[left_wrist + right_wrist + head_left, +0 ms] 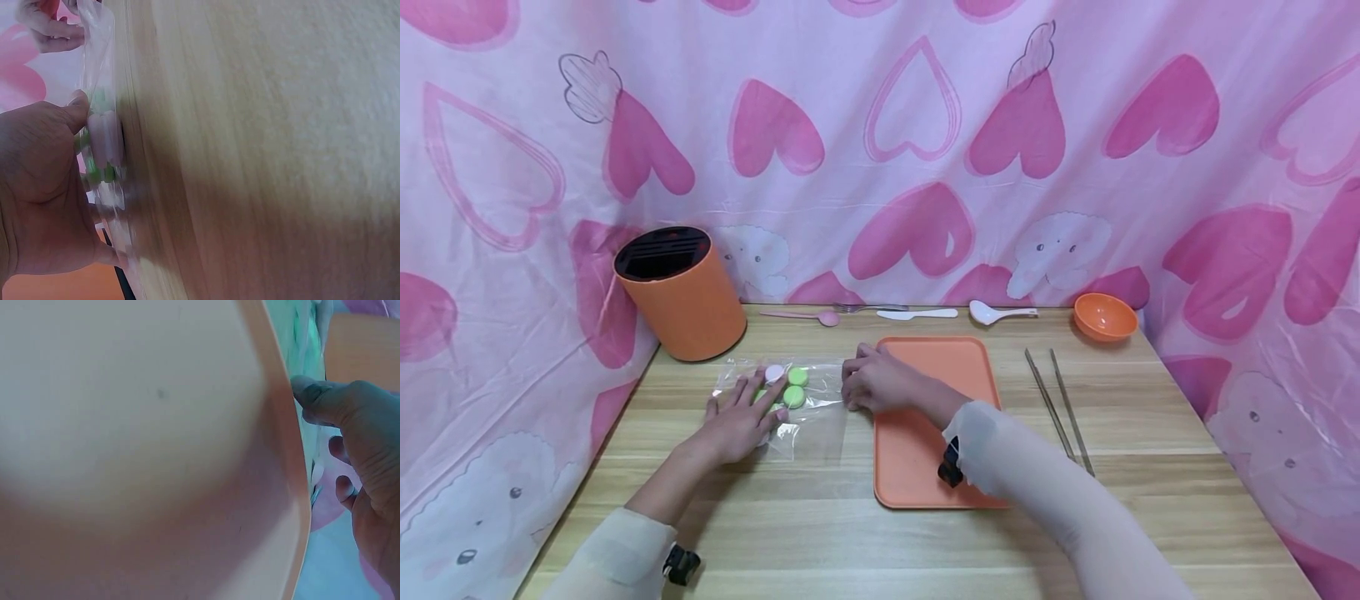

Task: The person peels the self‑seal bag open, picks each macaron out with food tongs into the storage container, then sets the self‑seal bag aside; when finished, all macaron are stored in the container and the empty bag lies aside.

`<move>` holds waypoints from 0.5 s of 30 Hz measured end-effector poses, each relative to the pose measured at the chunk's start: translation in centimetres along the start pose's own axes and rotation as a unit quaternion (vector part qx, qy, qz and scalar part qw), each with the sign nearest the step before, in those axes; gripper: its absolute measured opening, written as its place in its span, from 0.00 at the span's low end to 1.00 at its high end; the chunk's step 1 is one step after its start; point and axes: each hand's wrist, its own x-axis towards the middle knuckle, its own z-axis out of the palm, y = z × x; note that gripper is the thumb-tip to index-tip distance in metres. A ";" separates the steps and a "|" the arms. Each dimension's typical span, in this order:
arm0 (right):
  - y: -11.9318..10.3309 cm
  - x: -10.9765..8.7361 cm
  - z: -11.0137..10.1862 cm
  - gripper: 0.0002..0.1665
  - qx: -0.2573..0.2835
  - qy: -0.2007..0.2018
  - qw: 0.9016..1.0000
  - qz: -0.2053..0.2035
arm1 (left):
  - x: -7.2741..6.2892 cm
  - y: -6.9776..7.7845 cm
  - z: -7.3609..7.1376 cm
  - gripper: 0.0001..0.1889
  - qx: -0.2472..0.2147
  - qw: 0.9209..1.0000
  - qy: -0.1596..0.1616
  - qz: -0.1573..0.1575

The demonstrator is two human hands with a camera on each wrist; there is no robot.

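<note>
A clear plastic bag lies on the table with several small round green pieces and a pale one inside. My left hand rests over the bag's left part with fingers spread, partly covering the pieces. In the left wrist view the pale pieces show beside the fingers. At the bag's right edge, my right hand pinches the plastic between thumb and forefinger. The right wrist view shows that thumb and finger together just past the rim of the orange tray.
Under the right forearm lies the orange tray. An orange knife block stands at back left. Along the back lie a pink spoon, a fork, a white knife and a white soup spoon. Chopsticks and an orange bowl are at right.
</note>
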 end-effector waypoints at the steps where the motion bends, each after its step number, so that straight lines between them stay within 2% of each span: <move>1: -0.3 0.0 0.0 0.05 0.000 -0.001 1.000 -0.008 | 0.0 0.0 0.0 0.36 -0.001 1.000 0.000 0.000; 8: -1.7 0.0 0.2 0.04 0.000 0.006 1.000 -0.021 | 0.2 0.1 0.0 0.37 -0.003 1.000 -0.002 -0.002; 15: -0.7 -1.1 0.4 0.07 0.022 -0.010 1.000 -0.014 | 0.2 0.1 0.0 0.37 -0.002 1.000 -0.008 -0.005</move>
